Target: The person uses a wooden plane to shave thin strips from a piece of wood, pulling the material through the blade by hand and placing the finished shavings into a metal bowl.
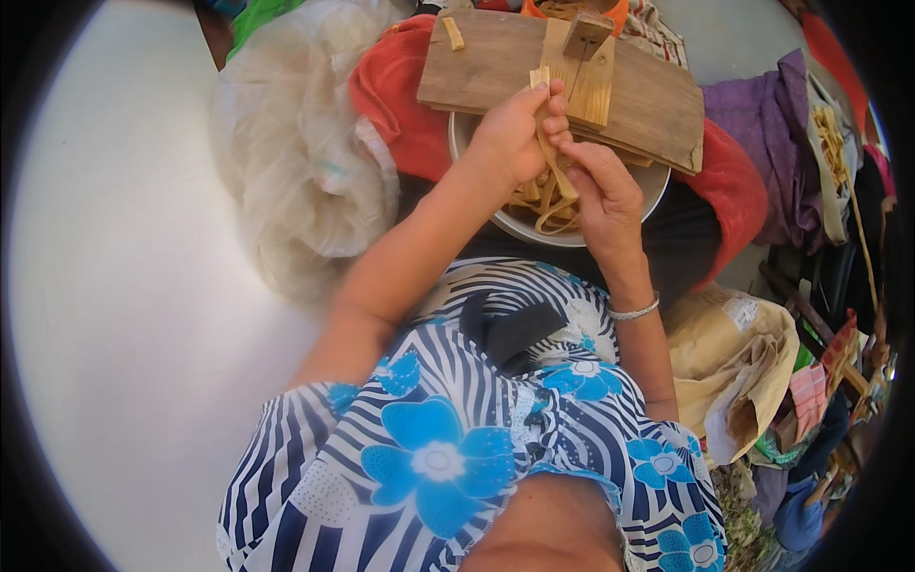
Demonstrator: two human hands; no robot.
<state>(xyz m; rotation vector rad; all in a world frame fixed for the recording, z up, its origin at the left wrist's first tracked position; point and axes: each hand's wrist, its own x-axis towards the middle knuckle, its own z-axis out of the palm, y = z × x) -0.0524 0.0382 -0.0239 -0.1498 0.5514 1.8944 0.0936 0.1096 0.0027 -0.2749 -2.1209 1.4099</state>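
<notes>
My left hand (515, 138) is closed around a bundle of flat tan strips (539, 76), whose top ends stick up past the thumb. Just below and to the right, my right hand (610, 195) has its fingers bent in, pinching at the lower part of the strips. Under both hands a metal basin (519, 229) holds more loose, curled strips (553, 217). Across its far side lies a wooden board (486, 62) with a paler wood piece (593, 91) on it. A small upright wooden block (587, 34) stands on that piece. One short tan piece (453, 34) rests on the board's left part.
Red cloth (396, 86) lies on both sides of the basin. A translucent plastic bag (295, 143) is at the left. To the right are a purple sack (777, 133), a brown paper bag (734, 353) and mixed clutter. An orange container (615, 14) stands beyond the board.
</notes>
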